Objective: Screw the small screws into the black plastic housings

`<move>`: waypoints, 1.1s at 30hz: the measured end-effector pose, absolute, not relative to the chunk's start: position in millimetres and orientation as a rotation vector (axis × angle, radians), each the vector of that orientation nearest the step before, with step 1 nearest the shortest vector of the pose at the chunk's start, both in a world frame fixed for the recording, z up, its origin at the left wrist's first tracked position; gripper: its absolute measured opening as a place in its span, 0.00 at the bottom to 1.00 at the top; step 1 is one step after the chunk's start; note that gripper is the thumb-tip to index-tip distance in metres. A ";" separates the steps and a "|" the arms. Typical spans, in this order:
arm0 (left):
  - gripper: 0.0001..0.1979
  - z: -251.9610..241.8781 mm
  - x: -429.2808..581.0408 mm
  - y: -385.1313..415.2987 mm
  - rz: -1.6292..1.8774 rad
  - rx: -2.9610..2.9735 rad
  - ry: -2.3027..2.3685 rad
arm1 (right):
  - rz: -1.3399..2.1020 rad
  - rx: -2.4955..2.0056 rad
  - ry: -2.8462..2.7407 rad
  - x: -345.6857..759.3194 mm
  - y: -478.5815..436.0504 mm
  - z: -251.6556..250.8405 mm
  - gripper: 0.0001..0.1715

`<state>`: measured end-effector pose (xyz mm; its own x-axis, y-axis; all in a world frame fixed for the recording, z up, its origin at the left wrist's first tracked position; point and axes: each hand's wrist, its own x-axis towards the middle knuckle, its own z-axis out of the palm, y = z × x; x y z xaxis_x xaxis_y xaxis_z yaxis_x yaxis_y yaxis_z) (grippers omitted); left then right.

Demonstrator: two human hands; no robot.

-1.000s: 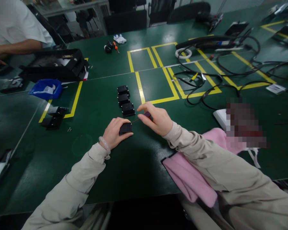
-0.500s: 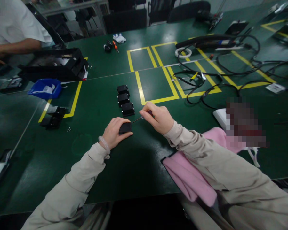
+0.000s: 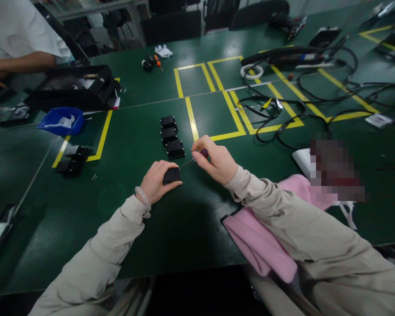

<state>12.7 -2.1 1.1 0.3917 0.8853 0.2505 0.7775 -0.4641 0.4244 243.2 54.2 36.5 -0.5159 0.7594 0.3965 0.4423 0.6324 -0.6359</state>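
Note:
My left hand (image 3: 157,181) is wrapped round a small black box (image 3: 171,175) that rests on the green table (image 3: 171,228). My right hand (image 3: 215,160) pinches a thin screwdriver (image 3: 197,156) with a dark red handle. Its metal shaft slants down to the box's right edge. Just beyond my hands lie three more black boxes (image 3: 171,137) in a row, running away from me.
A pink cloth (image 3: 263,245) lies under my right forearm. Black parts (image 3: 73,160) and a blue bin (image 3: 61,121) sit at left, a black tray (image 3: 75,87) behind them. Tangled cables (image 3: 292,96) cross the yellow tape squares at right. Another person's arm (image 3: 16,66) rests at far left.
My right hand has closed its fingers round the screwdriver handle and shifted slightly. My left hand and the box have stayed in place.

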 end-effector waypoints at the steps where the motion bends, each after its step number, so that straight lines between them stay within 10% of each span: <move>1: 0.18 1.0 12.7 -2.1 0.661 2.417 1.466 | 0.610 -0.941 -2.194 243.2 54.1 36.9 0.11; 33: 0.18 1.1 11.7 -1.7 0.646 2.418 1.459 | 0.656 -0.932 -2.181 244.3 53.5 35.8 0.12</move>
<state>11.7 -1.7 1.1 0.4027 0.8820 0.2447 0.7741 -0.4708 0.4233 244.3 53.5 35.8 -0.5223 0.7644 0.3780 0.4290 0.6186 -0.6583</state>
